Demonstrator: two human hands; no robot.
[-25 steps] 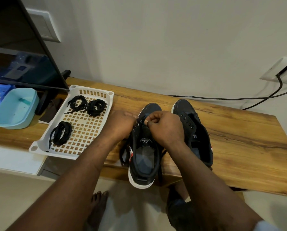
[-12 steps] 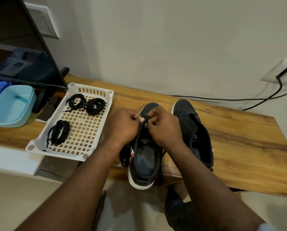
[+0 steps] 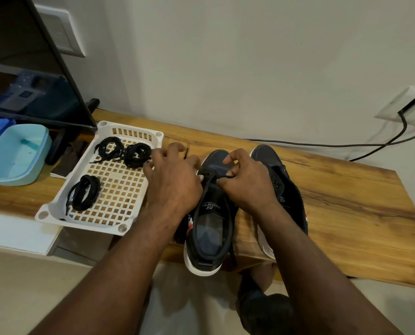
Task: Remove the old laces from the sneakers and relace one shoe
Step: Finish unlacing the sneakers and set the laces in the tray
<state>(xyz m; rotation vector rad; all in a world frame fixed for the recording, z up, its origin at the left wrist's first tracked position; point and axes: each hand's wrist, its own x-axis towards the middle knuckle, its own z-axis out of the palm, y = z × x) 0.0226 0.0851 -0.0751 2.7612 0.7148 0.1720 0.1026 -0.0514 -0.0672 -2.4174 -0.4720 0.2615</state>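
while left hand (image 3: 175, 182) and right hand (image 3: 248, 184) pinch lace (image 3: 207, 183), sneaker (image 3: 203, 265) lies beneath.

Right grip (image 3: 248, 183) pinches lace (image 3: 206, 183) at sneaker (image 3: 210, 206); left grip (image 3: 175, 181) blurred alongside

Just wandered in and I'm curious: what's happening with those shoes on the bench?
A person is threading a black lace through the eyelets near the toe of the left sneaker, which stands on a wooden bench. The right hand pinches the lace at the eyelets. The left hand is blurred, so its grip is unclear. The second sneaker beside it shows no lace. Three coiled black laces lie in a white tray to the left.
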